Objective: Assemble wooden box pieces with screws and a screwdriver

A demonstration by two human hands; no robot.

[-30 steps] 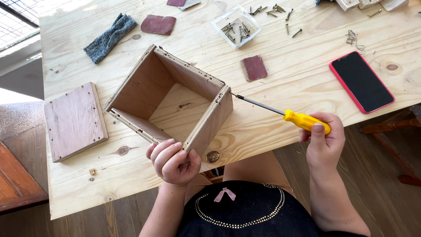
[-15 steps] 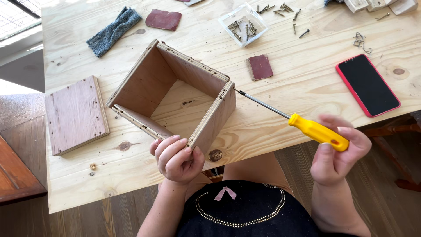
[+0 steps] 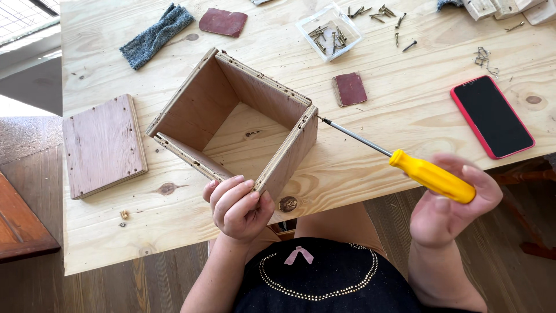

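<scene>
An open-sided plywood box frame stands on a pale wooden table. My left hand grips its near corner at the table's front edge. My right hand holds a screwdriver with a yellow handle. The steel shaft points up-left, its tip against the right corner of the frame. My right hand hangs off the table's front edge.
A loose plywood panel lies left of the frame. A red-cased phone lies at the right. Behind are a clear tray of screws, scattered screws, two sandpaper pieces, a grey cloth.
My right hand has lowered and moved right, off the table edge, still with the screwdriver, whose tip stays at the frame's corner. The left hand keeps its grip on the frame.
</scene>
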